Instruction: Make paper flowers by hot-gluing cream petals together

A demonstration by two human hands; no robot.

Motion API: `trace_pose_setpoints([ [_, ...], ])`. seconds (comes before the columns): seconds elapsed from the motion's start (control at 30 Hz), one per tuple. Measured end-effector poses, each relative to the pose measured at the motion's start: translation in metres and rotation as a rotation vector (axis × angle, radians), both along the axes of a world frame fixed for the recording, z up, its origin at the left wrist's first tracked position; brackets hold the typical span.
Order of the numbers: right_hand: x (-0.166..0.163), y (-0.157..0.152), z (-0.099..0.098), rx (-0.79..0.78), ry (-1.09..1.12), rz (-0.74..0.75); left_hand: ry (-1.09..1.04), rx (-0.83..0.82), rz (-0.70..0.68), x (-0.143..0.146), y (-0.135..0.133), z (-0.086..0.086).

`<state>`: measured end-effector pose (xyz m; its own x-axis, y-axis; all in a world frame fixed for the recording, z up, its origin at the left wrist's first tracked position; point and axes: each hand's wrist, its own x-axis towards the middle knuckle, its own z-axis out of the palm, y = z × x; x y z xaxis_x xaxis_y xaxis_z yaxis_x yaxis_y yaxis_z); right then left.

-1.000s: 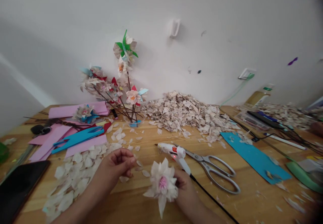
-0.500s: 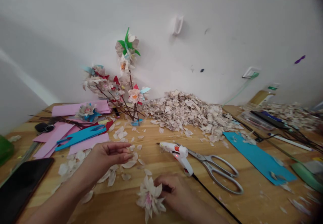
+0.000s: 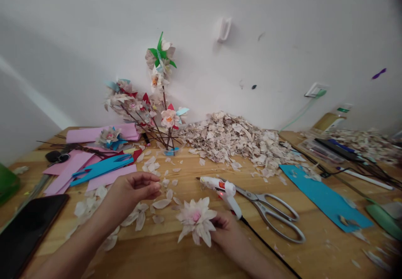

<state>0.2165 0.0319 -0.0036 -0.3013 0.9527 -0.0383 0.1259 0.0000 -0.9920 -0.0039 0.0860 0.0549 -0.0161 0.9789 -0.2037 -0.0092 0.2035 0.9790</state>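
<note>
My right hand grips a white petal flower with a pink centre just above the wooden table, the bloom facing up toward me. My left hand hovers over loose white petals, fingers curled together in a pinch; what it holds, if anything, I cannot make out. A white hot glue gun with a red light lies right behind the flower, its black cord running back past my right wrist. Steel scissors lie beside it.
A bunch of finished flowers on twigs stands at the back, beside a big heap of husk scraps. Pink and blue paper strips lie left, a black phone near left, a blue sheet right.
My right hand dipped low with the flower, then raised and turned it back up. My left hand drifted left over the petals, staying closed. The view shifted slightly.
</note>
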Motion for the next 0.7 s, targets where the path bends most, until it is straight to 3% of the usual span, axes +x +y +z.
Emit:
trace_pose_setpoints([
  [0.17,-0.001,-0.003,0.002,0.080,-0.054,0.102,0.032,0.006,0.003,-0.003,0.000,0.003],
  [0.53,-0.002,-0.005,0.005,0.240,-0.163,0.147,0.049,-0.073,-0.118,-0.007,0.003,-0.001],
  [0.7,-0.001,-0.005,0.000,0.273,-0.170,0.139,-0.048,-0.069,-0.311,0.012,-0.009,-0.019],
])
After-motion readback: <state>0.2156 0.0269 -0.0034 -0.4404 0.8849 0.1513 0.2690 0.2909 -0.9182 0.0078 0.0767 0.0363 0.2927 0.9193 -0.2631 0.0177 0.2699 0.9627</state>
